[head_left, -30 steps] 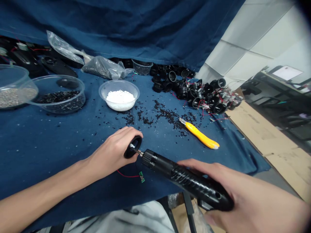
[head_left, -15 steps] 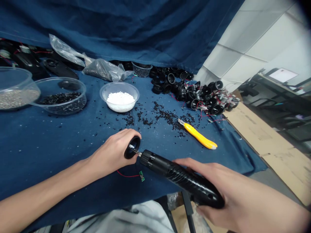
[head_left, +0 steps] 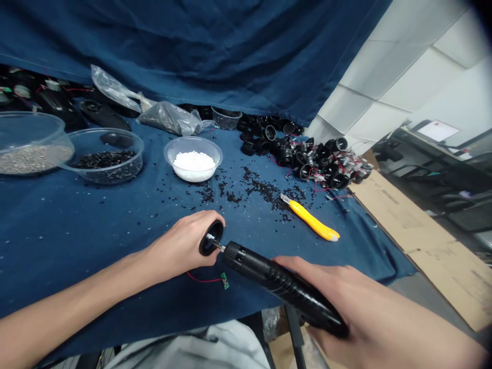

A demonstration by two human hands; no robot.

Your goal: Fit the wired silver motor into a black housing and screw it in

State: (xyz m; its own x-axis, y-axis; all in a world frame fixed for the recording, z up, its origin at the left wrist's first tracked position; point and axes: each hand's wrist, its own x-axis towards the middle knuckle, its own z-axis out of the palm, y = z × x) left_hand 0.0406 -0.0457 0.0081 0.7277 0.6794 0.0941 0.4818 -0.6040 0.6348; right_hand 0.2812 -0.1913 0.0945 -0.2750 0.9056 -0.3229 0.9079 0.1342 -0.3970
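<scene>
My left hand [head_left: 192, 240] is wrapped round a black round plastic housing [head_left: 206, 247], its open side turned toward the right. A small white part shows inside that housing. From under my left hand a red wire runs to a small green circuit board [head_left: 225, 280] above the blue cloth. My right hand [head_left: 342, 297] grips a black electric screwdriver [head_left: 280, 282], its handle slanting up to the left. The screwdriver's bit reaches into the housing; where its tip meets the white part is too small to make out.
A yellow utility knife [head_left: 313, 220] lies beside scattered black screws [head_left: 265, 187]. Behind stand a bowl of white pieces [head_left: 193, 174], a tub of black screws [head_left: 111, 177] and a tub of greyish bits [head_left: 31, 159]. Black housings with wires [head_left: 303, 159] are heaped at the back right.
The whole view has shifted slightly, so things sit a little lower. Both hands keep their holds, and the bit is still inside the housing.
</scene>
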